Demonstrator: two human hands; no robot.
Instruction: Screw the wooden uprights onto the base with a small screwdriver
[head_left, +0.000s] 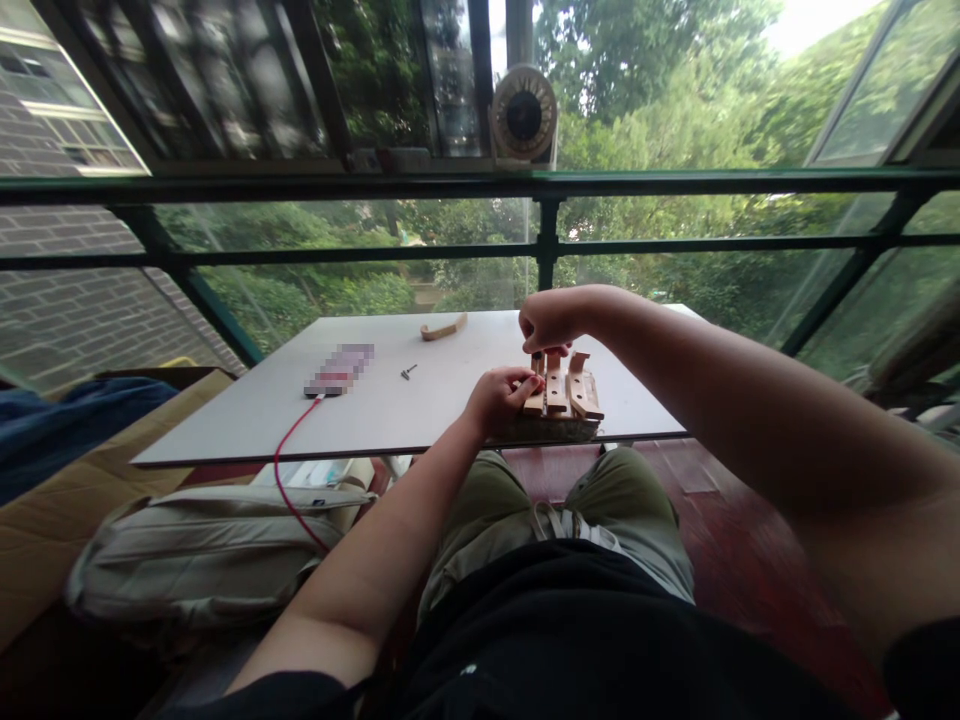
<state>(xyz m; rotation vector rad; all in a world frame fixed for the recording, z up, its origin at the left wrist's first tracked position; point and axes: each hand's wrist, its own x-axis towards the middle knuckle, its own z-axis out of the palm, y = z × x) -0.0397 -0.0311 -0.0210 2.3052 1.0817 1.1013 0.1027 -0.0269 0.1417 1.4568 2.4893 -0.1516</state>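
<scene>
At the table's near edge lies a wooden rack with curved wooden hooks (577,388) standing side by side, with dark holes in their flat faces. My left hand (501,398) is closed at the left end of the rack, thumb and fingers pressed on the leftmost wooden hook (533,405). Above it, my right hand (546,318) is curled in a fist, pointing down, round what looks like a screwdriver (536,357); only a short dark part shows below the fist. Its tip meets the left hand's fingers, and the contact point is hidden.
On the white table (375,420) lie a loose curved wooden hook (444,328), some small screws (408,372) and a blurred-out phone (339,370) with a red cable (279,460). A grey backpack (202,550) sits lower left. Green railing (450,188) runs behind the table.
</scene>
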